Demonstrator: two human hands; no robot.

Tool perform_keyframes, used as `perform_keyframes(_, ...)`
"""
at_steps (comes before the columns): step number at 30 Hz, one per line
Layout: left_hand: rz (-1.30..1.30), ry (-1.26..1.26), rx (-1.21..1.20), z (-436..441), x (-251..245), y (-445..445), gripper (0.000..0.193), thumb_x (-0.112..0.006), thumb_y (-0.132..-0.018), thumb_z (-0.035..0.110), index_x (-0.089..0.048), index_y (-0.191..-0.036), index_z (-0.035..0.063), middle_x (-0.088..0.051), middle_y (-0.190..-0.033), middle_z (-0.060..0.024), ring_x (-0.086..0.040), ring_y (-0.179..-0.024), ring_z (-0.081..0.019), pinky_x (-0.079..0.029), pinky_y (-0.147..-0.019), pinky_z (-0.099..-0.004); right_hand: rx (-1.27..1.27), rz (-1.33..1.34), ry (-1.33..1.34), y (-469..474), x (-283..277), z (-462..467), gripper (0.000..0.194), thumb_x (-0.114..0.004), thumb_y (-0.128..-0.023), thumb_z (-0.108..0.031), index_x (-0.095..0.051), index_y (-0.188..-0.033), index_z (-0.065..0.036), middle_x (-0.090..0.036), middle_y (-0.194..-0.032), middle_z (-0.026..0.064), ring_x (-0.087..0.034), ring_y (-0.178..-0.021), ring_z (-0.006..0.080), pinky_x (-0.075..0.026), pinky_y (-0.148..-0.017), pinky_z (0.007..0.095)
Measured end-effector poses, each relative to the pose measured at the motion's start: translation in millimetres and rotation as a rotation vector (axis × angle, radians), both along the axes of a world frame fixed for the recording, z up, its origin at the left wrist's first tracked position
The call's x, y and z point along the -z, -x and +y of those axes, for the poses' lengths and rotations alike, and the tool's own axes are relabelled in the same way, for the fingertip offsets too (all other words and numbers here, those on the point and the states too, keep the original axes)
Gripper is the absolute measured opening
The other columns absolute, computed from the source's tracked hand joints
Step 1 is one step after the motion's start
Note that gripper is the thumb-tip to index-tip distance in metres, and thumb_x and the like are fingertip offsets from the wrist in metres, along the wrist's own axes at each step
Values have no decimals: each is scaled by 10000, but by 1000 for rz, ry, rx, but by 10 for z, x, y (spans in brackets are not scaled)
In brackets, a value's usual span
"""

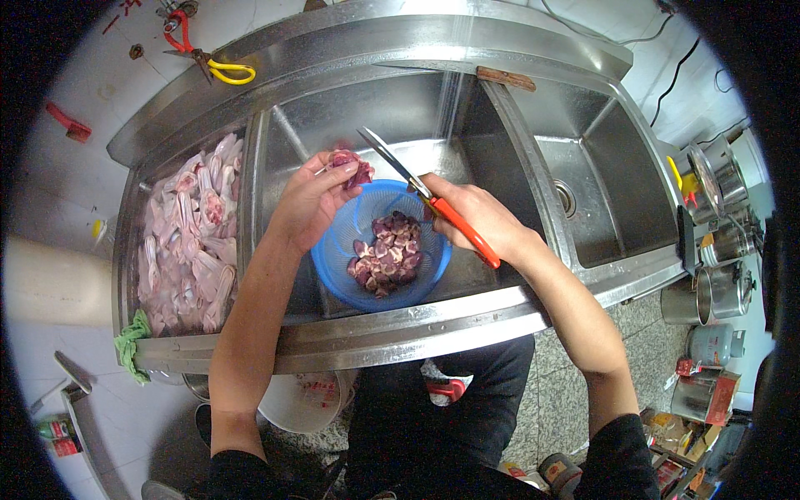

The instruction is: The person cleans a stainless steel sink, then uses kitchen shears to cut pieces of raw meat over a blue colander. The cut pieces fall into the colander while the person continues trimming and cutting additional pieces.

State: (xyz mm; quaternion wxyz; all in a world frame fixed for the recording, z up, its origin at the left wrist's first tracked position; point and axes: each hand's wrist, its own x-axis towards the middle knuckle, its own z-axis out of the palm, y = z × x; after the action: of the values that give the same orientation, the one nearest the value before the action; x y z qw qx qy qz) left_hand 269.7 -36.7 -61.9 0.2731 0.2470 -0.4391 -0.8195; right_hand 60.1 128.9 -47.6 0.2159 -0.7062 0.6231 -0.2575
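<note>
Between the thumb and fingers of my left hand (pixel 315 199) is a piece of dark red meat (pixel 351 167), above the far left rim of a blue plastic colander (pixel 320 269). My right hand (pixel 478 215) grips scissors (pixel 464 231) with orange-red handles; their blades point up and left, a little apart, near the meat but not touching it. Small dark red pieces of meat (pixel 387 253) lie in the colander, which stands in the middle sink basin. The left basin is full of pale, skin-covered poultry pieces (pixel 190 244).
A knife with a wooden handle (pixel 506 79) lies across the sink's back ledge. Red-and-yellow-handled scissors (pixel 203 59) hang on the wall. A green cloth (pixel 132 347) drapes over the front left corner. The right basin (pixel 578 187) has a drain. Metal pots (pixel 686 300) stand at right.
</note>
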Motion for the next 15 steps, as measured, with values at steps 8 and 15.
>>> perform_keyframes(8, 20, 150, -23, -208, 202, -43, 222, -644, -912, 45, -570, -1118, 5, -666, -1060, -149, -658, -992, -242, -528, -890, -365, 86, 109, -91, 52, 17, -35, 455, -620, -854, -236, -492, -1258, -71, -672, -813, 219, -676, -762, 414, -525, -658, 508)
perform_keyframes(15, -679, 541, -195, -819, 394, -28, 533, -617, -903, 47, -426, -1401, 33, -581, -1246, -106, -607, -999, -182, -491, -865, -307, 45, 97, 93, 47, 32, -10, 581, -696, -780, -196, -502, -1311, -66, -678, -795, 187, -684, -752, 375, -541, -648, 483)
